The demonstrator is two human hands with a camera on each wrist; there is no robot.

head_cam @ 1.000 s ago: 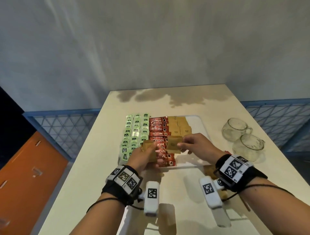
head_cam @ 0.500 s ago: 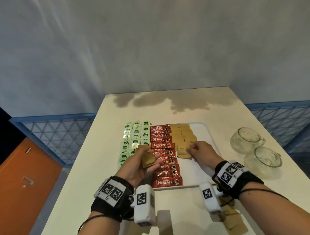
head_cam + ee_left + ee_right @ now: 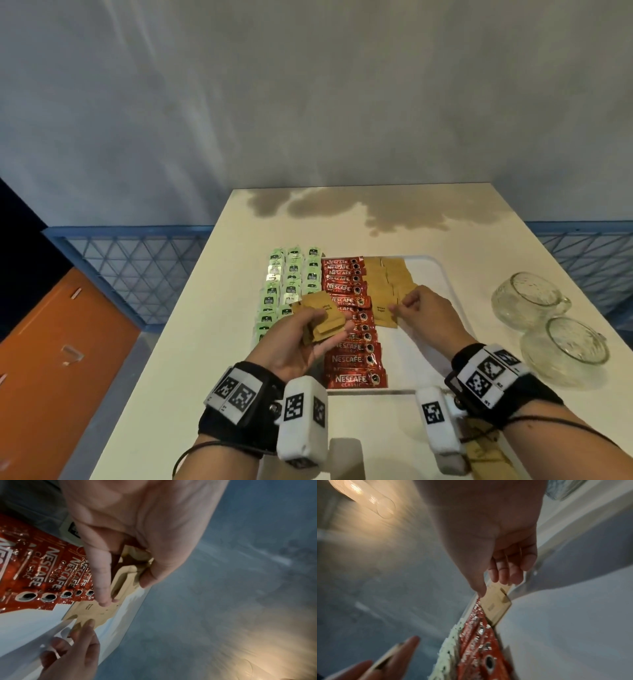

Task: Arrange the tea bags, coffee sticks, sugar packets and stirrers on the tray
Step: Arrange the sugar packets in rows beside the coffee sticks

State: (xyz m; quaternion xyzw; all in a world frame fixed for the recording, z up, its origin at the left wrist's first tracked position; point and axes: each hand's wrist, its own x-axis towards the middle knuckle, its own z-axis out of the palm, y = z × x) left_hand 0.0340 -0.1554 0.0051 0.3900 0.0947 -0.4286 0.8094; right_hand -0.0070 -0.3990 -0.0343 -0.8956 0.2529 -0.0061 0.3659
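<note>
Grey wall behind cream tabletop [image 3: 212, 342]; white tray [image 3: 442, 294] near its middle. Tea bags [image 3: 291, 284], coffee sticks [image 3: 349, 329] in full rows. Sugar packets [image 3: 383, 291] partly laid: right hand [image 3: 424, 308] fingers curled, pinching the latest; left hand [image 3: 301, 339] clasps a spare stack [image 3: 323, 318]. Stirrers not seen placed.

Pale green tea bags [image 3: 289, 291]; red coffee sticks [image 3: 349, 329]; tan-brown sugar packets [image 3: 383, 284]; white tray [image 3: 442, 291]; cream table [image 3: 212, 325].
</note>
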